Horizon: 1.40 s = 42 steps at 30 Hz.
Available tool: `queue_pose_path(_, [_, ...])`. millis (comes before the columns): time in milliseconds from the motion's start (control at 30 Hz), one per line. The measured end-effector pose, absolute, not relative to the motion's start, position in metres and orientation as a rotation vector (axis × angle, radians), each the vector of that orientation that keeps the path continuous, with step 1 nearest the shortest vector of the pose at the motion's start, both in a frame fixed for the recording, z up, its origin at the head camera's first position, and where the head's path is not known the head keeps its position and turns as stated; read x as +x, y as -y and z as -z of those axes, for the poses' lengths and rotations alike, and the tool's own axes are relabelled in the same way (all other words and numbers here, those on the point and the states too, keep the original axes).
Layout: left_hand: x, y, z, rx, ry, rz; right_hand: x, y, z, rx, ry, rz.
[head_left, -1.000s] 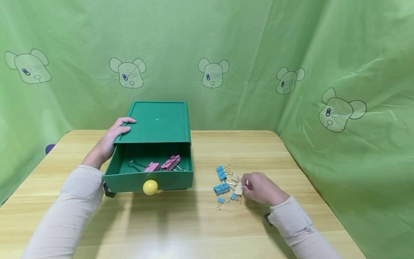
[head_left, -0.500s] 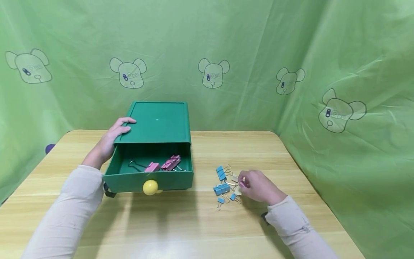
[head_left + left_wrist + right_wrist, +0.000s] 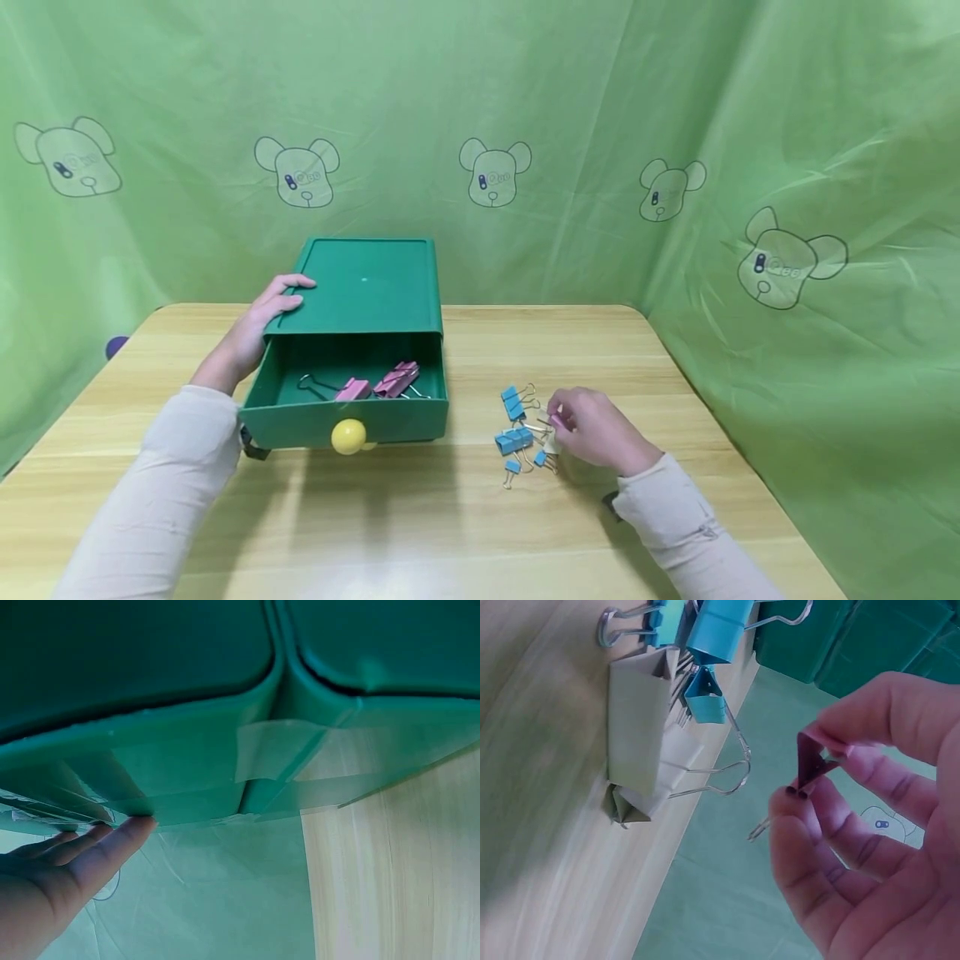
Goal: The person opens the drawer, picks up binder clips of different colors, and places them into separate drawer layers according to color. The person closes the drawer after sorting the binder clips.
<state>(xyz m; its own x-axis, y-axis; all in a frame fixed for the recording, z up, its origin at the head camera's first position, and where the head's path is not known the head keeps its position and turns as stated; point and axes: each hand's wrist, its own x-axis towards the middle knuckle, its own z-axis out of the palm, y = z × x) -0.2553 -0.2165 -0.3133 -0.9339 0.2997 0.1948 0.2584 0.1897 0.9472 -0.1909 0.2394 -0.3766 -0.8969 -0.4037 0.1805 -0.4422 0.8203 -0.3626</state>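
Pink binder clip (image 3: pixel 808 757) is pinched in the curled fingertips of the right hand (image 3: pixel 600 429), near the cream clips (image 3: pixel 637 724). It should prove light but stiffly sprung, with smooth faces, and is best gripped across its body rather than by the wire handles. Green box (image 3: pixel 367 287) is touched along its left edge by the left hand (image 3: pixel 255 325), fingers nearly straight.

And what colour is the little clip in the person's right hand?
Pink: the clip in the right hand shows its colour best in the head view.
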Motion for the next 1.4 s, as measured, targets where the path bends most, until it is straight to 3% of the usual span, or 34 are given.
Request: queue_pose_path(1400, [-0.256, 0.216, 0.314, 0.566, -2.391, -1.899, -0.197, -0.218, 0.336, 0.799, 2.705, -0.582])
